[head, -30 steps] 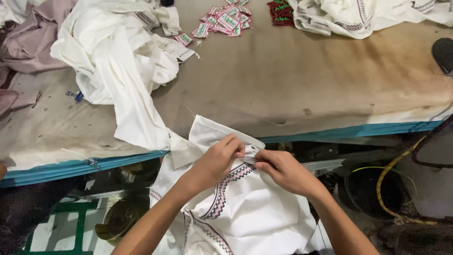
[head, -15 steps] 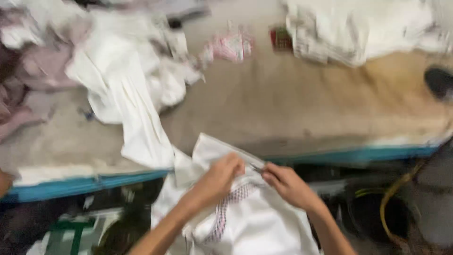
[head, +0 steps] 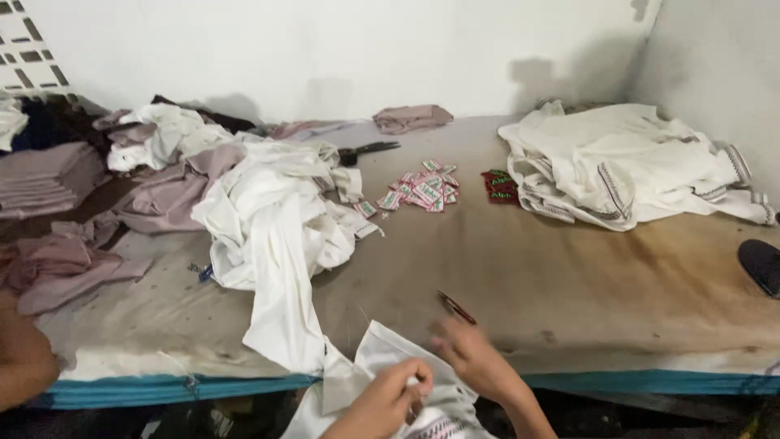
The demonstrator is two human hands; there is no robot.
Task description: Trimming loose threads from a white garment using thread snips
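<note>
My left hand (head: 396, 396) is closed on a fold of a white garment with dark embroidered trim (head: 382, 358) that hangs over the table's front edge. My right hand (head: 474, 359) is blurred, off the cloth, with fingers spread on the tabletop. It lies just below small red-handled thread snips (head: 456, 307). The blur hides whether the fingers touch the snips.
The worn brown table (head: 585, 276) has a blue front edge (head: 650, 380). It carries a heap of white cloth (head: 272, 236), pink garments (head: 57, 260), folded white garments (head: 634, 162), small labels (head: 418, 191), red labels (head: 500, 185) and black scissors (head: 367, 149). Another person's arm (head: 20, 358) shows at left.
The view has tilted up to show the whole table. My right hand has left the garment and moved up onto the tabletop beside the snips. My left hand still holds the cloth.
</note>
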